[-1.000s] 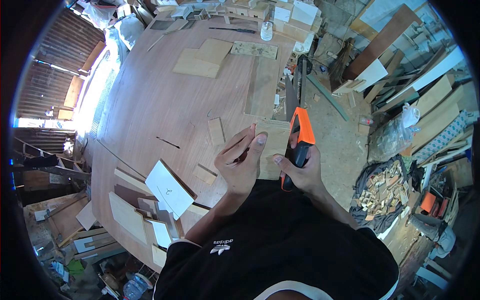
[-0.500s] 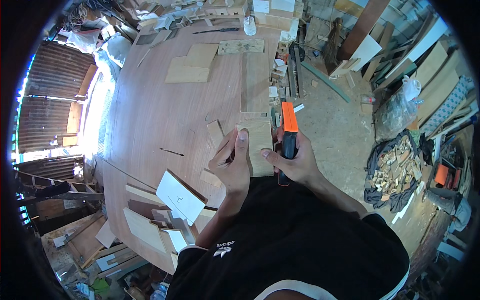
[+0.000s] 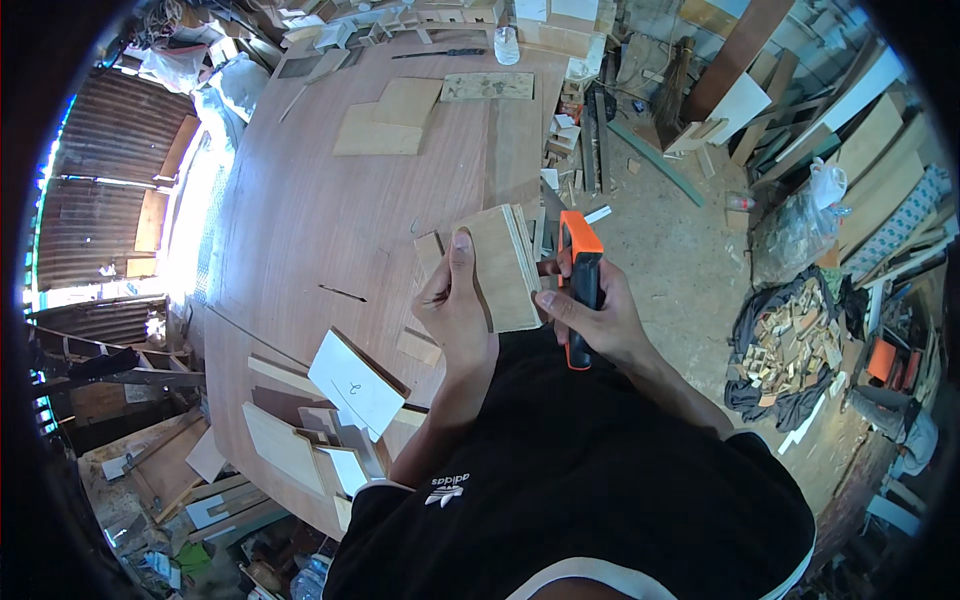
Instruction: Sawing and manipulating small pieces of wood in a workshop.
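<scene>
My left hand grips a small stack of rectangular plywood pieces, thumb lying on the upper face. Layered edges on the stack's right side face my other hand. My right hand is closed round the orange and black handle of a handsaw. Part of a grey blade shows beyond the handle, beside the plywood; the rest of it is hidden. The right thumb touches the edge of the stack. Both hands are in front of my body, over the near right edge of the wooden table.
On the table lie a flat plywood sheet, a speckled strip, a thin dark tool and a white-faced board among other offcuts. A jar stands at the far end. Wood scraps fill a dark cloth on the floor at right.
The plywood stack has tilted and turned, so its layered right edge now shows. The handsaw's handle has shifted slightly right and turned. Both hands keep their hold.
</scene>
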The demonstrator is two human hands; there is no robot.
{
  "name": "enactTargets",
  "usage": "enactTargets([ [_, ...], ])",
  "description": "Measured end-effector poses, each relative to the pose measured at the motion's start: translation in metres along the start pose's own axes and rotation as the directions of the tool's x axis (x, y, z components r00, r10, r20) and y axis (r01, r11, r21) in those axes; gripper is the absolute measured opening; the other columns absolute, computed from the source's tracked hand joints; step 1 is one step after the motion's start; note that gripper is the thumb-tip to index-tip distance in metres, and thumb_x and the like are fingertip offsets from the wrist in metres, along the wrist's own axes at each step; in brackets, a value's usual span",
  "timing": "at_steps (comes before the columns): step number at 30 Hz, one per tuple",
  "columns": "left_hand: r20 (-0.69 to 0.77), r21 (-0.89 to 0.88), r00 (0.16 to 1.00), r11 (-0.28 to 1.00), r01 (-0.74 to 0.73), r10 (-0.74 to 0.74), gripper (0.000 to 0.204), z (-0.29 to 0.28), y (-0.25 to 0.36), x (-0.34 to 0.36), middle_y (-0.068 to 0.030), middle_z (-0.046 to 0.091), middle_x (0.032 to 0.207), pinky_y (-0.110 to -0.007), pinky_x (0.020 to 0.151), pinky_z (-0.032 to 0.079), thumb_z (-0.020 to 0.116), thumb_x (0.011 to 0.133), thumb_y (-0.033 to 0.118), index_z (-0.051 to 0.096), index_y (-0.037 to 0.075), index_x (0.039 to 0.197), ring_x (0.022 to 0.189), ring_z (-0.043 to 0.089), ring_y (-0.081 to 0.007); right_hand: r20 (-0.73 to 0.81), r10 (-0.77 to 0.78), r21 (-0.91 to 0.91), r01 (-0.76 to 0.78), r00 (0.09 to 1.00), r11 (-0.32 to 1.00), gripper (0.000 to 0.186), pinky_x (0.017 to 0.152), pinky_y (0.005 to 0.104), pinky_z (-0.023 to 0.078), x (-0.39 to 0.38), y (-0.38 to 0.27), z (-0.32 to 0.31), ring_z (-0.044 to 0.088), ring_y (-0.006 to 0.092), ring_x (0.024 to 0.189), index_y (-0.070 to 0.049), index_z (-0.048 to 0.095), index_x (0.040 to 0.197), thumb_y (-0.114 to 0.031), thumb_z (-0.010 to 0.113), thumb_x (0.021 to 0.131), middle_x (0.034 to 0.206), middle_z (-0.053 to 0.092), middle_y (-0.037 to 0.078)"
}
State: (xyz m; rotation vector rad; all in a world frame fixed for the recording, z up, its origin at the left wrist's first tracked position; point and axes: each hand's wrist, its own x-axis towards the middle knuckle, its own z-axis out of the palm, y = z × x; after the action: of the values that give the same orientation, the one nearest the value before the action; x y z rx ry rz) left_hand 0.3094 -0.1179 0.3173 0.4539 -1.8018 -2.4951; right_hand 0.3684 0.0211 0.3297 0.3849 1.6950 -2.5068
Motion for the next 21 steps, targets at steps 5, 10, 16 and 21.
enactTargets([
  [5, -0.029, -0.026, 0.999, 0.999, 0.02, -0.021, 0.028, 0.001, -0.002, 0.001, -0.0031, 0.066, 0.082, -0.02, 0.062, 0.045, 0.063, 0.094, 0.022, 0.07, -0.005, 0.097, 0.07, 0.055, -0.0048, 0.041, -0.035, -0.108, 0.039, 0.999, 0.993, 0.035, 0.046, 0.0246, 0.046, -0.002, 0.005, -0.002, 0.056, 0.0096, 0.052, -0.007, 0.044, 0.099, -0.015, 0.074, 0.084, 0.085, 0.057, 0.007],
  [10, -0.045, -0.145, 0.998, 0.989, 0.038, -0.045, 0.027, -0.023, -0.011, 0.019, -0.0033, 0.066, 0.082, -0.021, 0.061, 0.047, 0.062, 0.094, 0.023, 0.07, -0.004, 0.095, 0.07, 0.058, -0.0056, 0.106, -0.084, -0.465, 0.124, 0.991, 0.876, 0.028, 0.057, 0.0325, 0.047, 0.001, 0.013, -0.007, 0.058, 0.0127, 0.064, -0.003, 0.048, 0.095, -0.011, 0.072, 0.082, 0.073, 0.057, 0.006],
  [16, -0.234, -0.169, 0.971, 0.981, -0.092, 0.05, 0.026, -0.047, -0.003, 0.037, -0.0043, 0.067, 0.082, -0.022, 0.062, 0.048, 0.064, 0.093, 0.023, 0.07, -0.002, 0.092, 0.069, 0.06, -0.007, 0.269, -0.073, -0.75, 0.257, 0.96, 0.609, 0.037, 0.074, 0.0455, 0.049, 0.037, 0.052, -0.018, 0.062, 0.0432, 0.087, 0.002, 0.052, 0.11, -0.013, 0.066, 0.079, 0.091, 0.063, 0.026],
  [21, -0.269, -0.103, 0.957, 0.985, -0.14, 0.108, 0.026, -0.067, -0.01, 0.039, -0.0066, 0.069, 0.086, -0.022, 0.066, 0.05, 0.066, 0.092, 0.022, 0.07, -0.004, 0.097, 0.073, 0.061, -0.0081, 0.419, -0.022, -0.87, 0.408, 0.908, 0.278, 0.045, 0.072, 0.0475, 0.05, 0.077, 0.115, -0.029, 0.063, 0.0412, 0.083, 0.004, 0.05, 0.115, -0.018, 0.065, 0.078, 0.085, 0.063, 0.024],
])
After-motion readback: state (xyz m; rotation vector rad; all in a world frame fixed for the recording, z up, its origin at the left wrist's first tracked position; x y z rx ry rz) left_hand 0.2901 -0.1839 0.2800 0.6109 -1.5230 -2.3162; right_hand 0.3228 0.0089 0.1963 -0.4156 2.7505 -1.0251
